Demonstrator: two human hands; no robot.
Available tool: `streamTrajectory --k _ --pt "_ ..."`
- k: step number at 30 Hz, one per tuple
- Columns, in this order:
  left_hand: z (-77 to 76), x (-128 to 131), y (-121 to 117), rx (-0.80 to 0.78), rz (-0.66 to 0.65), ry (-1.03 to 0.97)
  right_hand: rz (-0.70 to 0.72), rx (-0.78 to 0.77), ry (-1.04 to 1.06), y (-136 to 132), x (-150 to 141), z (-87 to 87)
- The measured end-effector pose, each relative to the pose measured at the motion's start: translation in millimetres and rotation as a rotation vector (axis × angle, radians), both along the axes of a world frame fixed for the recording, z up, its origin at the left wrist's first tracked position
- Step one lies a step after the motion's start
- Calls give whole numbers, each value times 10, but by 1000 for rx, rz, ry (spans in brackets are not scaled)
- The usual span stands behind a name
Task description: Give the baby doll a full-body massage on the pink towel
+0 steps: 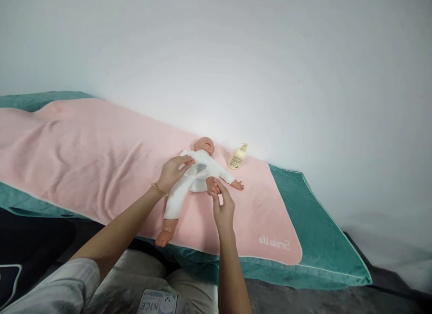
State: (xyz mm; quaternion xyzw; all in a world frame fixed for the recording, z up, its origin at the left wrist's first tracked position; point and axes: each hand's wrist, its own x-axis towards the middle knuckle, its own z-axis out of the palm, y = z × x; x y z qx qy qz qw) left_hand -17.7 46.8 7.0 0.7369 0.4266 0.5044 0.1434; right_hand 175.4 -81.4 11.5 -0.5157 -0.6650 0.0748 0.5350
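A baby doll (202, 163) in a white one-piece suit lies on its back on a pink towel (101, 161), head toward the wall. My left hand (173, 170) rests on the doll's chest and side, fingers curled on the white cloth near its arm. My right hand (221, 205) pinches the doll's bare foot (212, 186), which is raised off the towel. The doll's other leg stretches toward me, its foot (164, 237) at the towel's near edge. A gold bracelet (158, 189) circles my left wrist.
A cream pump bottle (238, 157) lies on the towel just right of the doll's head. The towel covers a teal mat (320, 233) along a white wall. My knees and a phone (157, 302) on my lap show at the bottom.
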Motion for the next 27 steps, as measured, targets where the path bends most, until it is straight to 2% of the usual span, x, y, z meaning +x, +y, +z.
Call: streamTrajectory --k 3,6,10,14,18,23,27 --pt "-23 144 -34 -2 -68 117 21 -42 3 203 17 148" --pt "-64 210 -43 -5 -95 170 53 -82 -4 344 23 224" --pt "-86 225 -48 3 -119 202 58 -101 10 433 4 250" --pt "-78 166 -43 5 -91 177 48 -116 24 395 -20 219" --pt "-59 21 -25 -6 28 84 62 -92 33 213 -27 161" --pt "-62 -254 41 -50 287 -105 81 -109 54 -164 -16 74" --pt "-145 -516 144 -134 455 -99 117 -107 9 -488 22 -61"
